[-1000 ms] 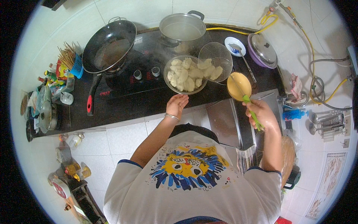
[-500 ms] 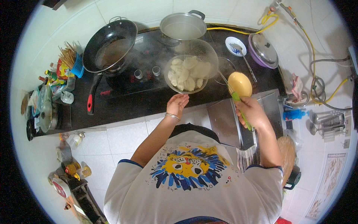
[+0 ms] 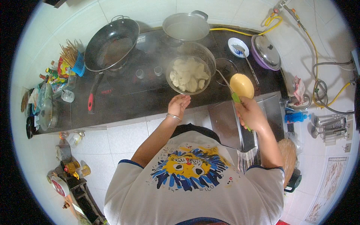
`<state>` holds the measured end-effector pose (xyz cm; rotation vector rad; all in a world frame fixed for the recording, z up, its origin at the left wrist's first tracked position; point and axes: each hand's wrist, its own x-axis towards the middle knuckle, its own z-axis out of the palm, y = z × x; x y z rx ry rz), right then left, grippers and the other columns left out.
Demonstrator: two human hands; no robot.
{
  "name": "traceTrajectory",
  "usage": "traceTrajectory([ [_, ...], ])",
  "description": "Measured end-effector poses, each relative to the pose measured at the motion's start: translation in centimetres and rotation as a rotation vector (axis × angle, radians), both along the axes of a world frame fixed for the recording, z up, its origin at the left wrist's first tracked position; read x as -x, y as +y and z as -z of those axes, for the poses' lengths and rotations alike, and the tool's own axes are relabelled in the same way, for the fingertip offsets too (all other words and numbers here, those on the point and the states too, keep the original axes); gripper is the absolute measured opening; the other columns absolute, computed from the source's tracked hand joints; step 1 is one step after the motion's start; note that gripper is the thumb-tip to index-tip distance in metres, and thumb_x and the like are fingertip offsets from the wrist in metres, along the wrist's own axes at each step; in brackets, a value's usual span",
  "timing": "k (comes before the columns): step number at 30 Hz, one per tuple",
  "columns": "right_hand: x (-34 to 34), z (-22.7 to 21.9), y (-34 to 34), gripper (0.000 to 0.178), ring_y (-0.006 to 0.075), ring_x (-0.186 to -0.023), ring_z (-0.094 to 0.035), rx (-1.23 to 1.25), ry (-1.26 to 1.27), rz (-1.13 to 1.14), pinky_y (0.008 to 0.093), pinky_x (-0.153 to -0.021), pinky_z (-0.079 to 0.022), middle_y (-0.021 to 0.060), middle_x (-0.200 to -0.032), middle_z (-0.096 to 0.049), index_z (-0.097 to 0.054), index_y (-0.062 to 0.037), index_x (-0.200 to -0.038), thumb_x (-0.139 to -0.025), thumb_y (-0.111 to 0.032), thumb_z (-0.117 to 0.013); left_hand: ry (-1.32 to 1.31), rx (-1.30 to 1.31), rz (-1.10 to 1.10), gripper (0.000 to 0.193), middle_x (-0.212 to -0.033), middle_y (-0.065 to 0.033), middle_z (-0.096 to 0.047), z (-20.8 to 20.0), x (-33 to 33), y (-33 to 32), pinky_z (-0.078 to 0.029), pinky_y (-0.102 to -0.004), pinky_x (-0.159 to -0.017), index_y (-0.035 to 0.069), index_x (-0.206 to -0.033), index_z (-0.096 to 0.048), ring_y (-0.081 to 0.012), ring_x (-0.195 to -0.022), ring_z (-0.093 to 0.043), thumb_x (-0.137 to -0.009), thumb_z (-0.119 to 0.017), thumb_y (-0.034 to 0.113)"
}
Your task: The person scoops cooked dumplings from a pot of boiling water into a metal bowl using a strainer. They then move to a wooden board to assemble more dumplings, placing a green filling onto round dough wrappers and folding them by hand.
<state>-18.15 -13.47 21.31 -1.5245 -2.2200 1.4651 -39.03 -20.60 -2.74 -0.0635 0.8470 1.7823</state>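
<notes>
My right hand point(image 3: 252, 112) is closed around the green handle of a wire-mesh strainer point(image 3: 200, 50). The strainer's round basket is tilted over a bowl point(image 3: 186, 92) at the middle of the counter. Pale, steaming pieces of food point(image 3: 187, 77) lie heaped in the bowl, partly under the mesh; their exact kind is unclear. At the bowl's near rim, my left hand point(image 3: 178, 105) grips the edge with its fingers, a bangle on the wrist. A yellow bowl point(image 3: 241, 85) stands just beyond my right hand. Behind the strainer is a pot point(image 3: 185, 27) of cloudy liquid.
A black wok point(image 3: 112, 47) with a red-tipped handle sits at the left. To the right are a white dish point(image 3: 238, 47) with a long-handled utensil and a lidded purple pot point(image 3: 265, 52). A sink point(image 3: 225, 118) lies below my right hand. Bottles and chopsticks point(image 3: 69, 54) crowd the left end.
The strainer basket has shifted a little to the left and tipped, and the food sits more compactly in the bowl. My left hand has stayed at the bowl's rim.
</notes>
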Motion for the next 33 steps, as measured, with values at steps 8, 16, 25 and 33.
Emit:
traceTrajectory([
  [8,-0.2,-0.6,-0.1,0.011,0.0100,-0.036,-0.043,-0.055,0.002,0.032,0.0253,-0.030,-0.034,0.0017,-0.053,-0.044,-0.046,-0.0027,-0.087,-0.087,-0.013,-0.047,0.002,0.020,-0.015,0.017,-0.099,-0.0181,-0.058,-0.3,-0.2,0.1,-0.044,-0.0389,-0.088,-0.003,-0.097,-0.049,-0.0281,-0.097,-0.057,-0.080,-0.050,0.001],
  [16,-2.6,-0.5,1.1,0.010,0.0073,-0.034,-0.038,0.127,0.214,0.072,0.0221,-0.029,-0.030,-0.0002,-0.055,-0.043,-0.048,-0.0033,-0.087,-0.088,-0.013,-0.046,0.002,0.024,-0.026,0.019,-0.099,-0.0178,-0.058,-0.6,-0.4,0.1,-0.046,-0.0370,-0.087,-0.003,-0.099,-0.048,-0.0274,-0.095,-0.057,-0.080,-0.049,0.001],
  [25,-5.4,-1.0,4.4,0.030,0.0070,-0.033,-0.038,0.534,0.524,0.153,0.0198,-0.028,-0.027,0.0021,-0.058,-0.046,-0.050,0.0051,-0.109,-0.086,-0.015,-0.047,0.026,0.030,-0.053,0.023,-0.099,-0.0161,-0.058,0.1,-0.7,0.2,-0.047,-0.0342,-0.083,-0.003,-0.102,-0.048,-0.0245,-0.092,-0.058,-0.080,-0.051,0.002],
  [33,-5.7,-0.5,9.2,0.039,0.0043,-0.034,-0.038,0.786,0.741,0.138,0.0163,-0.028,-0.028,0.0004,-0.059,-0.044,-0.044,0.0111,-0.113,-0.087,-0.018,-0.047,0.027,0.060,-0.104,0.024,-0.097,-0.0153,-0.058,-0.9,-1.3,0.1,-0.047,-0.0329,-0.082,-0.003,-0.104,-0.047,-0.0233,-0.090,-0.058,-0.080,-0.050,0.002],
])
